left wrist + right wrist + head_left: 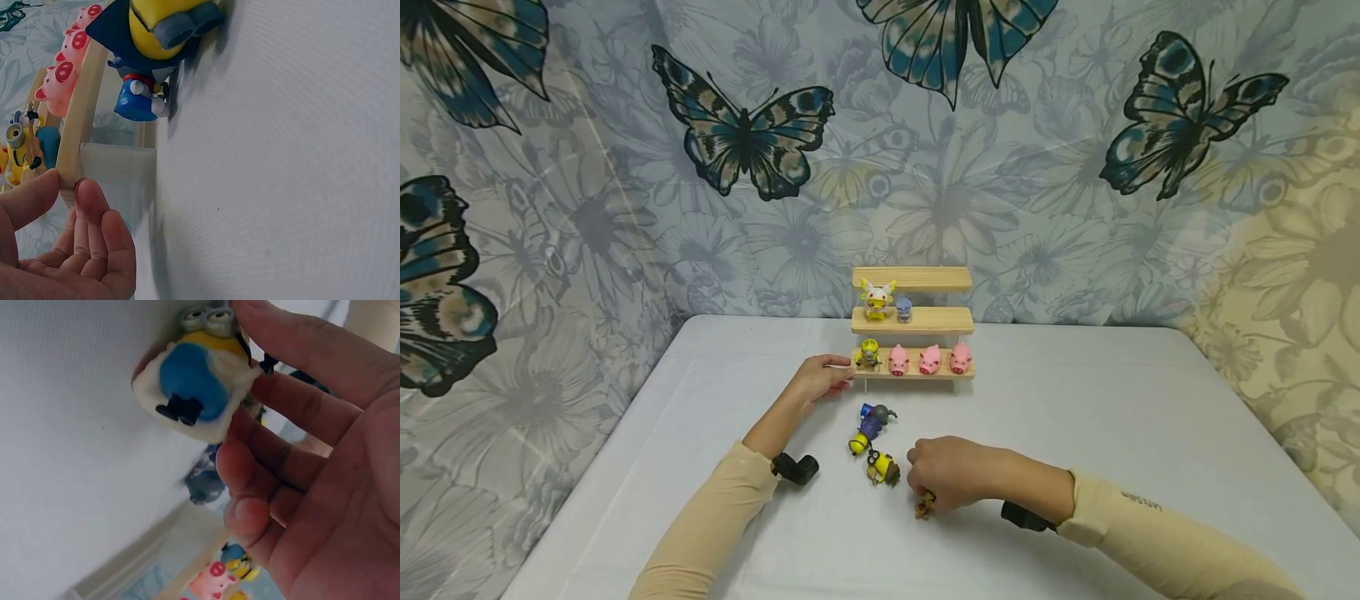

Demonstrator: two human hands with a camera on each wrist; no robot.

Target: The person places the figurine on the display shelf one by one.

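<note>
My left hand (822, 380) pinches the left end of the bottom tier of a wooden display shelf (87, 106) between thumb and forefinger. On the table, the right hand (955, 472) grips a minion figure (197, 381) with goggles, blue overalls and a cream outer part; in the head view, only a small brown and yellow part (925, 504) shows below the fingers. Left of that hand lies a yellow and brown minion figure (882, 468). Behind it lie a minion in a dark blue cape (147, 31) and a grey and blue figure with a red collar (137, 97).
On the bottom tier stand a minion figure (868, 353) and three pink pigs, one at the right end (960, 358). The middle tier bears a yellow figure with a white horned hood (877, 300) and a small bluish figure (904, 310). A butterfly-print cloth (1000, 208) hangs behind the white table (1075, 400).
</note>
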